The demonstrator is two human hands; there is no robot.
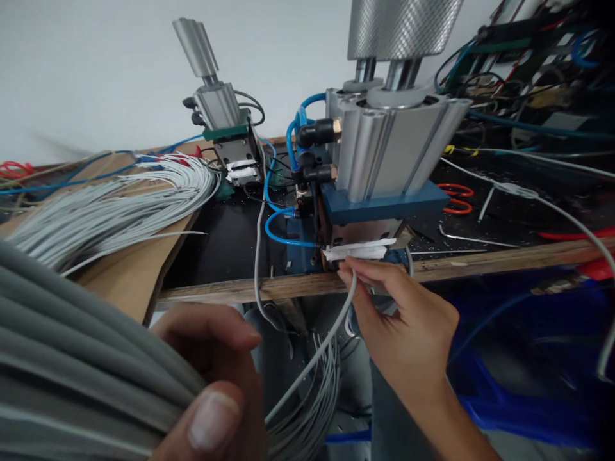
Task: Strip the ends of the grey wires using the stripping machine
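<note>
A thick bundle of grey cables (pixel 72 358) fills the lower left, with my left hand (pixel 216 378) curled around its right side, thumb and forefinger toward the camera. My right hand (pixel 408 326) pinches the end of a single grey cable (pixel 317 355) between thumb and fingers. That cable end is at the white-taped front slot (pixel 360 250) of a pneumatic press (pixel 389 153) with a blue plate; whether the tip is inside is hidden by the fingers. The single cable curves down and left from the pinch, in front of more hanging cables (pixel 312 410).
A smaller press (pixel 221 115) stands at the back left, beside a pile of white cables (pixel 125 205) on cardboard (pixel 139 282). Blue air hoses (pixel 288 240) run between the presses. The bench's wooden edge (pixel 230 291) crosses in front. A blue chair or bin (pixel 528 410) is at lower right.
</note>
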